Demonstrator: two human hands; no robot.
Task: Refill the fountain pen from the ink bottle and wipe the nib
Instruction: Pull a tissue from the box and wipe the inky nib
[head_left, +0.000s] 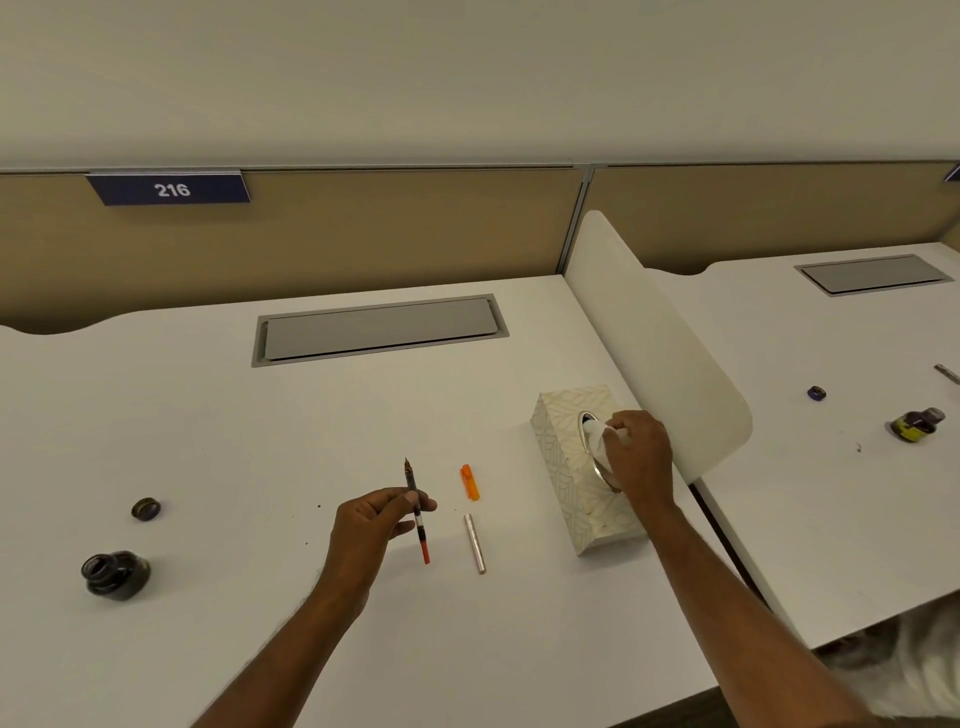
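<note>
My left hand (371, 525) grips the fountain pen's inner section (417, 512), nib pointing away from me, red converter end toward me, held just above the white desk (260, 426). My right hand (636, 454) pinches a white tissue (597, 434) at the slot of the patterned tissue box (566, 483). The open ink bottle (115, 574) stands at the left near the front, its cap (146, 508) lying behind it. An orange pen cap (469, 482) and a silver barrel (475, 543) lie on the desk right of the pen.
A grey cable hatch (379, 330) is set into the desk's back. A white curved divider (660, 353) stands right of the tissue box. The neighbouring desk holds another ink bottle (917, 424) and cap (816, 393). A tan partition carries a sign reading 216 (171, 189).
</note>
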